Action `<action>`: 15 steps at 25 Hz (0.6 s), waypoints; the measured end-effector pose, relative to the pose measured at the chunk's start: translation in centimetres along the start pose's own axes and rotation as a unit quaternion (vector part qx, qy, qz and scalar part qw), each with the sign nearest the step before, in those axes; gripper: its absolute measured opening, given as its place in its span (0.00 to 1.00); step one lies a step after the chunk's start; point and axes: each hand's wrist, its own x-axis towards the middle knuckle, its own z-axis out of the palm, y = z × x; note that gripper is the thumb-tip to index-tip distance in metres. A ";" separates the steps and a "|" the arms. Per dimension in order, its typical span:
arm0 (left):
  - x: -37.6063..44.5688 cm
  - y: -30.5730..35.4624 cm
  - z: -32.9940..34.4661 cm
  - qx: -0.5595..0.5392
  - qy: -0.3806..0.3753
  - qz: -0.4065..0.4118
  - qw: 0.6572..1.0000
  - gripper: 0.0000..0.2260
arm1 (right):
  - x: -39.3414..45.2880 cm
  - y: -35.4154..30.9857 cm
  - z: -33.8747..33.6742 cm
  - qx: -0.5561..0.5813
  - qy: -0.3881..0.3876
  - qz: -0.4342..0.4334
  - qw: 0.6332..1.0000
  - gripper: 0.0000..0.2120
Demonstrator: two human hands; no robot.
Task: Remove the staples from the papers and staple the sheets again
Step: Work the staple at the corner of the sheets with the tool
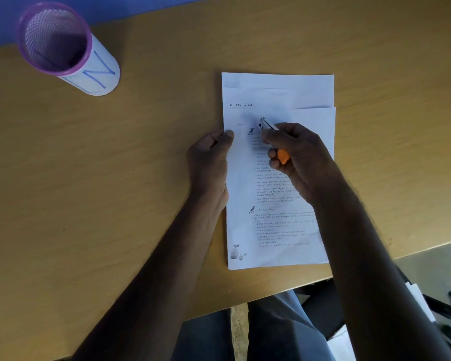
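A stack of printed white sheets [279, 225] lies on the wooden table, the sheets slightly offset at their far end. My left hand [210, 162] grips the left edge of the stack, thumb on top. Over the upper middle of the top page, my right hand [301, 157] is closed around a small tool with an orange body and a metal tip [267, 123]. The metal tip points away from me and hovers at or just above the paper; I cannot tell whether it touches. No staple is visible.
A purple mesh pen holder [55, 39] wrapped in white paper with blue lettering stands at the far left. The table's near edge [375, 261] runs diagonally at the right; below it are my legs and a dark chair with papers.
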 end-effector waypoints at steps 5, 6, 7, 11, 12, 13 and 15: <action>0.0 0.0 0.1 -0.009 0.006 0.002 1.000 0.10 | 0.0 0.2 -0.5 -0.078 0.056 -0.050 0.994 0.05; -0.1 0.0 0.1 -0.008 0.008 0.002 1.000 0.10 | 0.0 0.4 -0.6 -0.139 0.097 -0.096 0.981 0.05; -0.1 0.1 0.1 -0.007 0.011 0.001 1.000 0.09 | 0.0 0.6 -0.7 -0.212 0.140 -0.151 0.955 0.06; -0.1 0.1 -0.2 -0.010 0.011 -0.016 1.000 0.05 | 0.0 1.7 -0.7 -0.404 0.203 -0.317 0.833 0.07; -0.2 0.2 -0.2 -0.011 0.007 -0.019 1.000 0.04 | 0.1 2.0 -0.8 -0.426 0.207 -0.324 0.819 0.08; -0.2 0.3 -0.3 -0.011 0.004 -0.022 1.000 0.04 | 0.2 2.2 -0.7 -0.444 0.212 -0.320 0.810 0.09; -0.3 0.4 -0.4 -0.009 -0.002 -0.028 1.000 0.04 | 0.2 2.6 -0.6 -0.471 0.219 -0.303 0.799 0.10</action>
